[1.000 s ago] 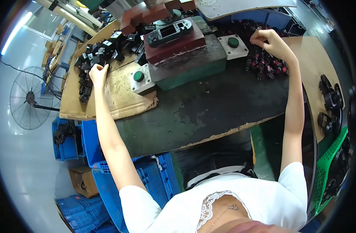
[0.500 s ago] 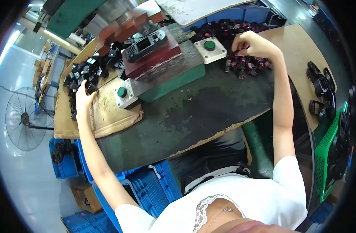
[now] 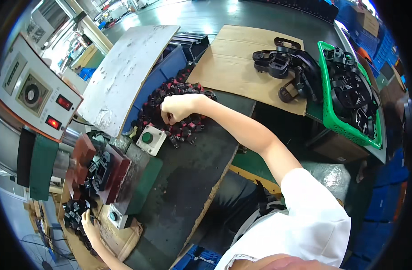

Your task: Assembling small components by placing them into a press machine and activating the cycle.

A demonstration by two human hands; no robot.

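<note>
My right hand (image 3: 182, 108) is at a heap of small black-and-red parts (image 3: 188, 131), its fingers curled downward and the tips among the pieces. Whatever they pinch is hidden. At the lower left, my left hand (image 3: 91, 227) lies beside a pile of small black blocky parts (image 3: 73, 211), thumb and fingers apart. Between the two hands stands a machine fixture with a dark red block (image 3: 117, 177). A long dark grey housing with openings (image 3: 102, 171) rests on it. White boxes with green push buttons (image 3: 147, 138) (image 3: 114, 217) flank the fixture, one near each hand.
A control box (image 3: 35, 90) with a dial and lit red switches stands at left. Behind the heap are a blue bin (image 3: 145, 90) and a pale board (image 3: 127, 67). Black curved parts (image 3: 287, 67) lie on cardboard (image 3: 233, 58); more fill a green basket (image 3: 325, 90).
My view has swung to the right, bringing the control box and green basket into full sight. The right hand has lowered its fingers into the red-and-black heap; the left stays by the black parts.
</note>
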